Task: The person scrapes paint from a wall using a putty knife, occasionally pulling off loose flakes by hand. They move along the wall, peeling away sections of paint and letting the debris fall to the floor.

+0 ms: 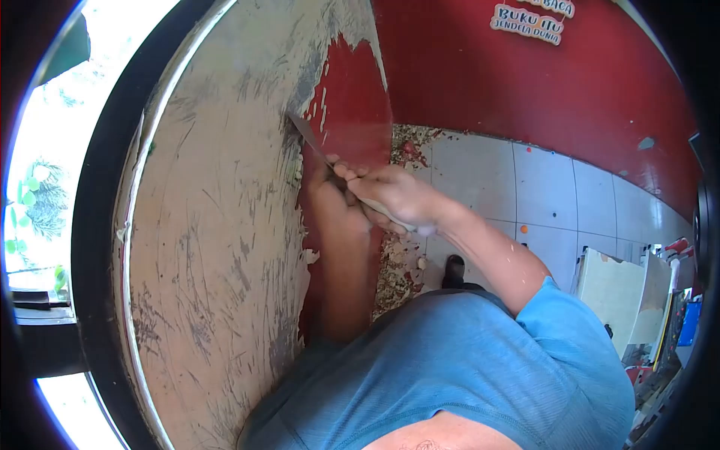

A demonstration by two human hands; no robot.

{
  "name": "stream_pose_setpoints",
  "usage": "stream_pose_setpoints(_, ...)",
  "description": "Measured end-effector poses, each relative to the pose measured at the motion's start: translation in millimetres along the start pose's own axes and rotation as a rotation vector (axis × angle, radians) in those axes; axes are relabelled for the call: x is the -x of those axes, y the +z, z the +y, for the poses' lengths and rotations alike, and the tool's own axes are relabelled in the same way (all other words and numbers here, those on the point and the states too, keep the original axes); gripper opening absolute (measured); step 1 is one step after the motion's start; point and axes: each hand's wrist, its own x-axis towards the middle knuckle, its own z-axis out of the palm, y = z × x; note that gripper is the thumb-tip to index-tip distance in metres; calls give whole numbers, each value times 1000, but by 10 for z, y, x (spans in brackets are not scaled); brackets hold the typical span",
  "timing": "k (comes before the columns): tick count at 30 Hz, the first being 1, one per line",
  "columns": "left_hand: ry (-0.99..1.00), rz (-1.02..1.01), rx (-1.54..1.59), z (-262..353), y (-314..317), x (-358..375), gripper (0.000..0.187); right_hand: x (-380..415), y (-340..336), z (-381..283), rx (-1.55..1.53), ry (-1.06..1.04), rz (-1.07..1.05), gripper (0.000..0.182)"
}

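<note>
A flat-bladed scraper (309,137) has its tip against the wall (217,172), at the border between the bare, scratched surface and the remaining red paint (352,90). My right hand (394,196) is wrapped round the scraper's handle. Close below the blade, my left hand (339,196) is also closed round the tool, its fingers partly hidden by my right hand. Ragged paint edges and small loose flakes show around the blade.
Paint chips (397,277) litter the tiled floor (480,176) along the wall. A red wall (525,90) with a small sign (527,24) stands ahead. Shelves or boards (611,289) with assorted items are at right. A window (56,172) is at left; a dark shoe (454,270) shows below.
</note>
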Motion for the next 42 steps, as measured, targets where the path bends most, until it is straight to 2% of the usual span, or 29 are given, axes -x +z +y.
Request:
stream_pose_setpoints(2,9,34,-13,-94,106,135,11,161,5,40,-22,-30,27,46)
stream_pose_setpoints(4,-45,-178,153,-67,-45,77,12,232,34,13,16,-20,-24,40)
stream_pose_setpoints(5,-73,-253,232,-51,-214,43,13,160,79,39,15,-32,25,38)
stream_pose_setpoints(6,-27,-293,169,-51,-327,-94,17,13,122,58,15,-48,66,37)
stream_pose_setpoints(7,-15,-204,93,-35,-232,-135,18,-102,129,58,9,-66,106,36)
stream_pose_setpoints(8,-7,-118,7,-2,-82,-155,19,-177,-16,-31,28,-13,-2,36)
stream_pose_setpoints(9,9,-57,-67,33,56,-191,20,-98,-17,-86,28,7,14,36)
stream_pose_setpoints(12,-67,-120,144,-67,10,2,19,192,-44,-96,61,55,47,36)
stream_pose_setpoints(13,-93,-126,234,-72,38,120,19,178,9,3,-29,-33,6,38)
stream_pose_setpoints(14,-117,-321,321,-107,-215,-73,16,146,9,6,19,-60,-9,39)
stream_pose_setpoints(15,-124,-278,237,-102,-262,-222,16,106,34,-26,65,-92,-29,41)
stream_pose_setpoints(17,-131,-191,63,-88,-191,-548,16,-144,-4,-56,31,-38,100,38)
stream_pose_setpoints(18,-113,-343,58,-185,-179,-789,17,-268,-75,-49,13,-19,175,37)
stream_pose_setpoints(21,-147,-290,92,-436,148,-860,23,-519,-534,141,-83,-77,197,40)
stream_pose_setpoints(22,-129,-471,155,-688,-12,-987,32,-451,-629,156,-42,-29,260,40)
stream_pose_setpoints(24,-128,-415,56,-1181,-262,-924,40,-210,-781,287,37,70,374,42)
stream_pose_setpoints(26,-403,-268,-104,-1582,-700,-743,40,3,-1083,1039,483,-56,583,42)
stream_pose_setpoints(27,-489,-164,-214,-1680,-863,-565,39,148,-1343,1696,763,8,707,37)
stream_pose_setpoints(28,-575,-54,-324,-1738,-998,-444,38,586,-1243,1844,772,220,677,34)
stream_pose_setpoints(29,-583,-82,-264,-1775,-1091,-380,36,961,-1395,2650,1034,152,785,33)
stream_pose_setpoints(30,-587,-103,-210,-1787,-1224,-341,34,1404,-1334,2963,1063,436,656,34)
stream_pose_setpoints(31,-593,-122,-160,-1784,-1360,-310,32,1871,-1320,3469,1094,485,548,32)
stream_pose_setpoints(33,-456,-252,16,-1766,-1575,-523,26,2790,-931,3880,1100,481,500,32)
stream_pose_setpoints(35,-374,-214,300,-1214,-1214,-337,23,3210,-848,3902,185,458,886,25)
stream_pose_setpoints(36,-317,-214,334,-908,-1016,-210,22,3357,-863,3895,-287,418,1033,21)
stream_pose_setpoints(39,-94,-200,374,-379,-690,-171,24,3267,-970,3590,139,514,1146,16)
stream_pose_setpoints(42,-31,-244,450,-196,-468,-258,24,3100,-1402,4195,915,451,847,20)
